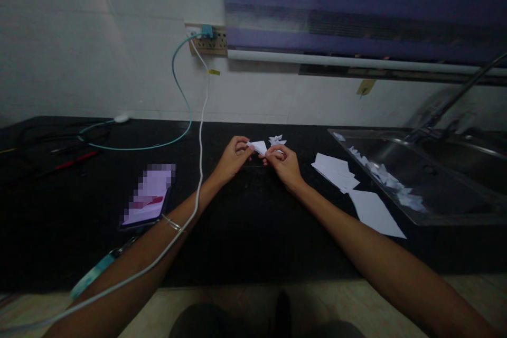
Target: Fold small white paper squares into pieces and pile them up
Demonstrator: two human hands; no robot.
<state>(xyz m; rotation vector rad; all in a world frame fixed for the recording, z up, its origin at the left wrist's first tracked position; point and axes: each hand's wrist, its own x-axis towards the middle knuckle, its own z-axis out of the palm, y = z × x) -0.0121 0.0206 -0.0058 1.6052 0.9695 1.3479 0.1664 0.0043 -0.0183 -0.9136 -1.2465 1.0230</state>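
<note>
Pinched between both hands above the middle of the black counter (pixel 245 253), a small folded white paper (pixel 258 147) spans the space from one set of fingertips to the other. The left hand (pixel 238 153) has its grip closed on the paper's left end, thumb against fingers, while the right hand (pixel 282 162) closes thumb and fingers on the right end in the same way. Just behind the right hand sits a spiky folded piece (pixel 277 139), also white, partly hidden by that hand. Right of the hands lies a loose stack of white sheets (pixel 336 170), and nearer the person a single larger sheet (pixel 375 213) lies flat, its far corner at the stack's near edge. Along the left rim of the steel sink (pixel 443 179) runs a row of small folded papers (pixel 390 179), heaped more thickly toward the near end. On the other side, a phone (pixel 147 196) with a lit, pixelated screen lies beside the left forearm, and a teal strap (pixel 93 275) lies nearer the person. A white cable (pixel 200 153) comes down from the socket strip (pixel 208 42) on the wall and passes over the left forearm; a teal cable (pixel 174 66) curves from the same strip onto the counter, toward a red pen-like item (pixel 76 160) at the left.
</note>
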